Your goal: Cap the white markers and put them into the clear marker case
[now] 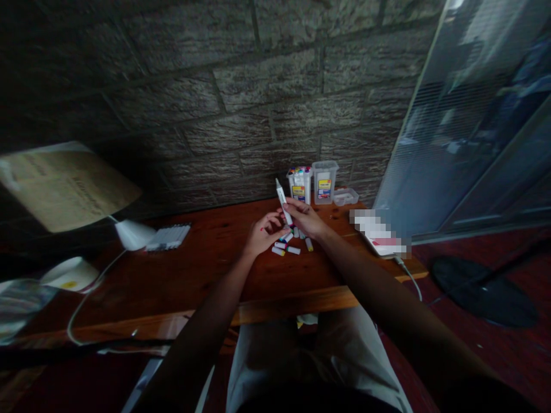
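A white marker pen (pixel 283 201) stands nearly upright above the table, its bare tip pointing up. My right hand (pixel 305 217) is closed around the barrel from the right. Close to the pen's lower end is my left hand (pixel 263 234), thumb and fingers apart; whether it touches the pen I cannot tell. Several loose marker caps (pixel 293 250), white with coloured ends, lie on the wooden table (pixel 206 258) under and in front of my hands. Behind them stand a clear box full of markers (pixel 299 182) and a second clear plastic box (pixel 324 183).
A row of white markers (pixel 169 236) lies at the left beside a lamp (pixel 73 183). Further left are a white bowl-shaped container (pixel 71 274) and a cable. A clear lid (pixel 345 197) rests by the boxes. A white device (pixel 381 232) with a cable sits at the right.
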{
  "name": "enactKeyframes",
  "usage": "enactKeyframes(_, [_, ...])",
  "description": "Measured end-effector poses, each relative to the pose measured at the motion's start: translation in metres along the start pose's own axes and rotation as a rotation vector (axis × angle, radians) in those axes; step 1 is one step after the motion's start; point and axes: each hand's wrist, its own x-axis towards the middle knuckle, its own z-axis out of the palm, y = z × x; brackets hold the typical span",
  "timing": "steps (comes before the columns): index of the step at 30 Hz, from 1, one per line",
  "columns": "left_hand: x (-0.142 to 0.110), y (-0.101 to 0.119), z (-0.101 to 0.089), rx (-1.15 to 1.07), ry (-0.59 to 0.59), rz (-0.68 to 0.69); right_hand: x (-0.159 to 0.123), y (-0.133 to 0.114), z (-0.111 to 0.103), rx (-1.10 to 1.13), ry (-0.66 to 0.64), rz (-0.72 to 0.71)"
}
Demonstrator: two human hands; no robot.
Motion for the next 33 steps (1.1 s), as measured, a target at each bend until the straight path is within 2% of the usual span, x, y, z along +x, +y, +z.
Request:
enactKeyframes(5, [0.0, -0.003, -0.001, -0.008, 0.036, 0.001, -0.003, -0.004, 0.003, 0.161, -0.051, 0.071])
enactKeyframes(10, [-0.001, -0.004, 0.0, 0.009, 0.024, -0.006, -0.005, -0.007, 0.004, 0.196, -0.044, 0.095])
enactKeyframes(15, [-0.002, -0.004, 0.0, 0.076, 0.026, 0.007, -0.004, -0.007, 0.004, 0.09, -0.014, 0.107])
enactKeyframes(22, [-0.001, 0.0, 0.0, 0.13, 0.103, 0.077, -0.003, -0.003, -0.001, -0.014, 0.001, 0.103])
enactKeyframes(27, [-0.001, 0.001, -0.001, 0.16, 0.048, 0.109, -0.002, 0.003, -0.004, -0.151, -0.04, 0.108])
enactKeyframes(33, [0.0, 0.004, -0.005, 0.259, -0.016, 0.221, -0.002, 0.004, -0.003, -0.225, -0.1, 0.015])
